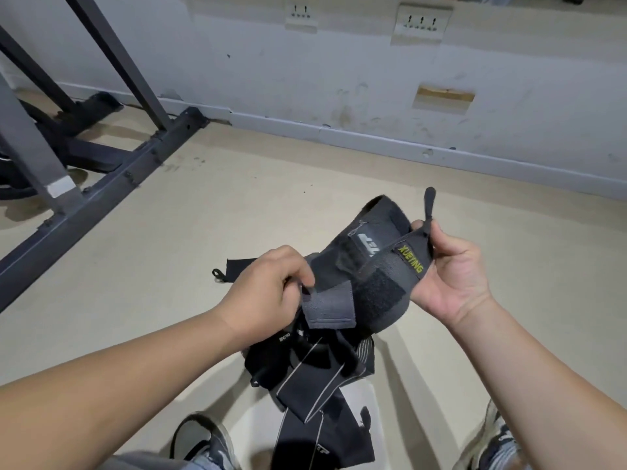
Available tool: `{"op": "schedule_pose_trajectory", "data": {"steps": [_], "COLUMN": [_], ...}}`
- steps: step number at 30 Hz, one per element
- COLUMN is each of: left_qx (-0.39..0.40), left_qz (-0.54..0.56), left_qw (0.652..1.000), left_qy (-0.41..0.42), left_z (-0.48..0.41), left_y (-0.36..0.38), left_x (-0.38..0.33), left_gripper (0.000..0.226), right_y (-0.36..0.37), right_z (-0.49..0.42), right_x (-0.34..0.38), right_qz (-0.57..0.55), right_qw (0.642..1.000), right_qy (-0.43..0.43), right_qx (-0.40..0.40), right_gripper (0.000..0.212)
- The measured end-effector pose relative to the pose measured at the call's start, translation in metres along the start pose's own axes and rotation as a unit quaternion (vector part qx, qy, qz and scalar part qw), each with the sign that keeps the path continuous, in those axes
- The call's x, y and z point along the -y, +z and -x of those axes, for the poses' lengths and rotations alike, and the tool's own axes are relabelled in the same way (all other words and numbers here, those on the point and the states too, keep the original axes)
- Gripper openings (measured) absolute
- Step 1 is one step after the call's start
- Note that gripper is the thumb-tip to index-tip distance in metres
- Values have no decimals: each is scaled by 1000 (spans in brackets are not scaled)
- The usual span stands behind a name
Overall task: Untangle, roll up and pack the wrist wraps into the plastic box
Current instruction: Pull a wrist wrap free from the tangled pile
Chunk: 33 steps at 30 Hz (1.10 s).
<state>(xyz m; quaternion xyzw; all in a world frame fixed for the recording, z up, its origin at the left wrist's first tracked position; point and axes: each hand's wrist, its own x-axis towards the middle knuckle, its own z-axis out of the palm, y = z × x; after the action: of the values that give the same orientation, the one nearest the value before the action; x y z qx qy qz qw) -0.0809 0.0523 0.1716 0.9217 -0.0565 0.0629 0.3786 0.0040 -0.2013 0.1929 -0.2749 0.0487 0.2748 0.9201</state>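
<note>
- Grey wrist wrap (383, 262) with a yellow-lettered label, held in the air between both hands, bowed into an arch, with its hook-and-loop patch (380, 295) facing up and its thumb loop (429, 201) poking above the right hand.
- Under it, a tangle of black wraps (315, 371) with pale stripes, hanging toward the floor (163, 266) and seemingly snagged on the grey one.
- Probably early in the untangling: nothing rolled in view, and no plastic box made out for certain. Possibly the pale shape beneath the tangle, but cannot tell.
- To do this step well:
  - Peel the hook patch off whatever cloth it grabs before pulling.
  - Draw the grey strap out lengthwise, not sideways, so as not to tighten the knot.
  - Keep the loop end anchored and let the black bundle drop by its own weight.
- Left hand (271, 286): palm down, knuckles up, fingers curled, pinching a grey flap (327, 308) at the lower left of the arch. Same wrap or a second one, cannot tell.
- Right hand (454, 269): palm toward the camera, thumb pressed over the strap end just below the loop, fingers curled behind it.
- Both forearms reaching in from the bottom corners, bare, wrists slightly bent inward.
- Farther out: shoes (210, 446) at the bottom edge, and a dark rack frame (101, 188) on the floor to the left.
</note>
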Motion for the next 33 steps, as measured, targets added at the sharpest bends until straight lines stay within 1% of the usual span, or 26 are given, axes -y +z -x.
{"op": "schedule_pose_trajectory", "data": {"steps": [2, 3, 5, 6, 7, 8, 9, 10, 12, 14, 16, 17, 20, 23, 24, 26, 27, 28, 29, 30, 31, 32, 33], "left_qx": [10, 26, 53, 57, 58, 58, 65, 82, 125, 129, 91, 76, 20, -16, -21, -18, -9, 5, 29, 57, 82, 98, 105], "left_qz": [72, 100, 116, 106, 103, 112, 124, 135, 157, 130, 121, 139, 185, 189, 192, 201, 207, 210, 207, 197, 183, 167, 157], "left_qw": [995, 990, 985, 986, 987, 985, 983, 979, 969, 969, 967, 961, 945, 943, 943, 942, 940, 938, 937, 935, 934, 932, 931], "left_qy": [-72, -93, -113, -115, -114, -115, -120, -126, -143, -166, -206, -225, -270, -273, -271, -268, -270, -274, -280, -288, -296, -305, -312], "left_z": [-7, -10, -16, -17, -18, -18, -19, -19, -17, -14, -12, -13, -19, -28, -30, -31, -30, -28, -26, -23, -21, -19, -17], "left_y": [1, 2, 7, 8, 9, 10, 9, 8, 9, 10, 11, 11, 8, 3, 2, 0, 0, 2, 4, 7, 9, 11, 12], "left_x": [-15, -19, -19, -17, -17, -16, -15, -15, -13, -10, -6, -5, -1, 5, 4, 2, 0, -1, -2, -4, -4, -3, -3], "left_gripper": [38, 41, 56, 64, 66, 57, 42, 33, 28, 26, 25, 26, 20, 20, 18, 15, 14, 13, 10, 14, 20, 22, 21], "right_y": [9, 14, 18, 20, 21, 18, 17, 16, 11, 1, -14, -20, -34, -49, -52, -57, -56, -58, -59, -60, -64, -72, -84], "right_z": [1, 1, 0, 0, -2, -5, -6, -8, -11, -14, -15, -14, -12, -16, -17, -20, -21, -23, -25, -25, -23, -20, -16], "right_x": [-6, -9, -15, -18, -19, -19, -19, -19, -17, -17, -20, -23, -30, -31, -29, -24, -22, -23, -28, -36, -46, -60, -75], "right_qz": [3, 15, 56, 77, 87, 96, 106, 123, 205, 338, 457, 496, 534, 610, 640, 725, 750, 740, 691, 623, 581, 584, 613], "right_qw": [1000, 999, 997, 995, 993, 992, 990, 988, 974, 932, 871, 844, 808, 741, 707, 603, 571, 592, 655, 724, 759, 760, 742], "right_qy": [11, 23, 52, 64, 76, 80, 87, 92, 88, 58, 39, 31, -2, -68, -97, -129, -130, -120, -97, -63, -19, 9, 36], "right_qx": [21, 24, 33, 29, 22, 21, 15, -1, -47, -116, -178, -204, -249, -272, -284, -307, -308, -298, -289, -290, -294, -285, -268], "right_gripper": [29, 33, 36, 31, 29, 42, 55, 55, 37, 20, 10, 9, 8, 13, 18, 27, 27, 30, 42, 53, 54, 46, 30]}}
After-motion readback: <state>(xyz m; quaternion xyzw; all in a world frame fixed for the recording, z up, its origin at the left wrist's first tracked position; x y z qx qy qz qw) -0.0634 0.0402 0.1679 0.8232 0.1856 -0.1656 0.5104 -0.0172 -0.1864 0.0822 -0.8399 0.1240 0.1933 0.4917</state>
